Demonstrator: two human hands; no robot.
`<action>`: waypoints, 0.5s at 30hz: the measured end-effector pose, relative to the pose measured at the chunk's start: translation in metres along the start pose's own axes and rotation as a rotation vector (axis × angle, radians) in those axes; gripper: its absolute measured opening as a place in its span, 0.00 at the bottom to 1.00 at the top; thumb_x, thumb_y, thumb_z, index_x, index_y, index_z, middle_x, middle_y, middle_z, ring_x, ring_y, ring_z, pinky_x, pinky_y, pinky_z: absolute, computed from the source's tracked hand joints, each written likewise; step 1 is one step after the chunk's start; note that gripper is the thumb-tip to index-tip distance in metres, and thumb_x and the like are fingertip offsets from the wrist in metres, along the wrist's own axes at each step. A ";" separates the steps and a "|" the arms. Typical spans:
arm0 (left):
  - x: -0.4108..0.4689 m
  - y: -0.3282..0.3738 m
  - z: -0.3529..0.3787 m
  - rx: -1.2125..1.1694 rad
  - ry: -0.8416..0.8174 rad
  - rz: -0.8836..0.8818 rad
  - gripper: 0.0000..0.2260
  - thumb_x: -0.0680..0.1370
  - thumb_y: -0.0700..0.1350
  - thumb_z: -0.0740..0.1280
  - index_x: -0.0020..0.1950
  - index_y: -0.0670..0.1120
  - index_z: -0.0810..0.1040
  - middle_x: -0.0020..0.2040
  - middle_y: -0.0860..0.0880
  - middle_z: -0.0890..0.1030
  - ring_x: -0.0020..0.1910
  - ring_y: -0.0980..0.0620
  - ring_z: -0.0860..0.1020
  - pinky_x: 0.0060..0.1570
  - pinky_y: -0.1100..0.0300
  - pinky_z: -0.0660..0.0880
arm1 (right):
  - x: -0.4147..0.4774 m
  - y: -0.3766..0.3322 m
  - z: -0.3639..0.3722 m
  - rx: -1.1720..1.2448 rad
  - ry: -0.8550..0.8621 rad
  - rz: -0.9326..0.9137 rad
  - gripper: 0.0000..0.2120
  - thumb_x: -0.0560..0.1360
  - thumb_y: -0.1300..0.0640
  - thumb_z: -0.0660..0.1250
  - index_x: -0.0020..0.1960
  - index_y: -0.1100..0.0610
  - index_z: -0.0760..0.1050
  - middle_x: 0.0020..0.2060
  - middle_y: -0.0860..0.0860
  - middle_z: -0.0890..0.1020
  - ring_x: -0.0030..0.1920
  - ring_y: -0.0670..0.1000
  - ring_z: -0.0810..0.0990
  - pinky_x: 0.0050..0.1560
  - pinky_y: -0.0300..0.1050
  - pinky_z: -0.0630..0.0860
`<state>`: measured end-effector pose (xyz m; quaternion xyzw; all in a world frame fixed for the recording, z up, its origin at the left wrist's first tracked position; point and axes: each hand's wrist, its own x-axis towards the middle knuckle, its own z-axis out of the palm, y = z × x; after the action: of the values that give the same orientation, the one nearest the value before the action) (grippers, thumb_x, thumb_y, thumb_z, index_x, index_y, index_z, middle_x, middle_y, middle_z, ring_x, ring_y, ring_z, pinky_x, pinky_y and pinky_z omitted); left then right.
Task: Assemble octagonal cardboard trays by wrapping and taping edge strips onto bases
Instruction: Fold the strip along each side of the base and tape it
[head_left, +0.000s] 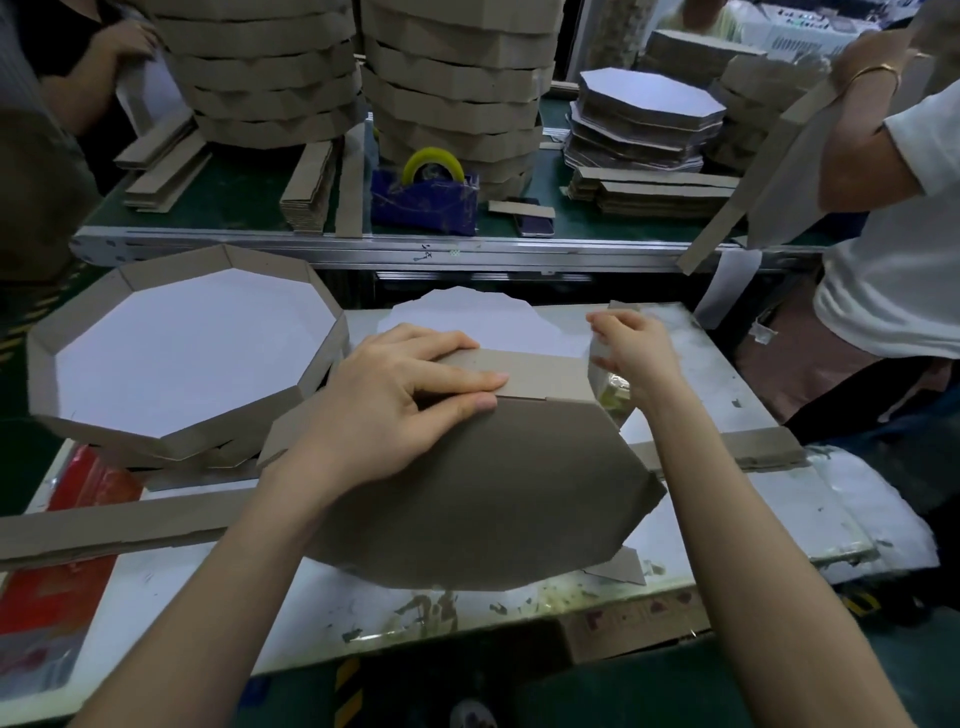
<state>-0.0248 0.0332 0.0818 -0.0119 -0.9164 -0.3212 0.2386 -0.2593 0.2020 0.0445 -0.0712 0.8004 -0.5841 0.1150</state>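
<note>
The octagonal base (467, 499) is sitting tilted on the white desk (182, 587), brown face turned toward the camera and its near edge resting close to the desk's front. Along the far edge of the base, the edge strip (545, 375) is standing folded up against the rim. The left hand (395, 400) is lying wide and flat across this seam, with straight fingers pressing the strip and the thumb resting on the brown face just below it. The right hand (634, 353) is working at the strip's right corner, its fingers curling round the strip where it bends (something glossy is showing under the palm, but I cannot tell what it is).

Just to the left, a finished tray (171, 434) is sitting white side up, its wall touching the base's left corner. A loose strip (104, 525) is lying across the front left of the desk, passing under the left forearm. Beyond the desk, on a green-topped bench, a blue tape dispenser (423, 205) with a yellow roll is standing in front of tall stacks of trays (270, 67). At the right, a person in a white shirt (893, 260) is holding another long strip.
</note>
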 end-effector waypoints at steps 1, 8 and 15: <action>0.001 0.002 0.001 0.005 -0.001 -0.008 0.12 0.75 0.56 0.66 0.57 0.61 0.80 0.61 0.54 0.80 0.61 0.54 0.74 0.60 0.45 0.72 | 0.012 0.012 -0.003 0.009 0.039 0.060 0.09 0.81 0.59 0.62 0.57 0.55 0.79 0.55 0.52 0.78 0.55 0.52 0.77 0.52 0.49 0.81; 0.020 0.025 0.012 0.092 -0.066 -0.001 0.13 0.75 0.58 0.64 0.57 0.60 0.82 0.60 0.56 0.80 0.60 0.54 0.74 0.60 0.48 0.70 | 0.076 0.083 -0.022 -0.162 0.157 0.403 0.18 0.79 0.61 0.61 0.67 0.60 0.73 0.65 0.60 0.73 0.61 0.65 0.76 0.61 0.62 0.77; 0.046 0.024 0.026 0.109 -0.060 -0.027 0.13 0.75 0.58 0.65 0.56 0.61 0.82 0.58 0.57 0.81 0.59 0.55 0.75 0.58 0.47 0.72 | 0.117 0.105 -0.026 -0.290 0.046 0.479 0.18 0.79 0.65 0.62 0.67 0.69 0.68 0.62 0.64 0.74 0.57 0.64 0.79 0.59 0.62 0.78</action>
<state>-0.0721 0.0617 0.0985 0.0039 -0.9393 -0.2735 0.2072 -0.3772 0.2293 -0.0592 0.1174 0.8720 -0.4212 0.2200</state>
